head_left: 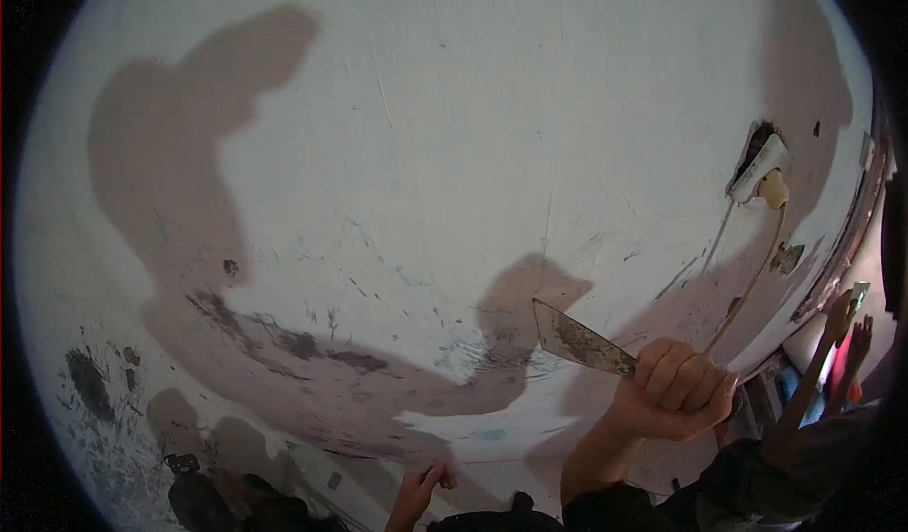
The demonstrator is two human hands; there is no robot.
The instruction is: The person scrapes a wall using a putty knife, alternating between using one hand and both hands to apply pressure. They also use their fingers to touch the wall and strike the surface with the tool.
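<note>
My right hand [676, 395] is wrapped round the handle of a scraper [582, 340], its fingers hiding the grip. The metal blade, stained and flared toward its tip, points up and left, overlapping the wall [454, 191]. Low in the view, my left hand [421, 489] is curled in front of the wall's base, with no tool showing in it. Dark scuffs [298, 343] and scratches mark the white wall around and left of the blade. Shadows of a head, an arm and the scraper fall across it.
A loose socket [761, 171] hangs from a hole at the right, with a plug [774, 190] and cord [757, 281]. Beside me at the right, a co-worker's hands [842, 329] are raised with a small object. Dark figures [203, 504] are at the lower left.
</note>
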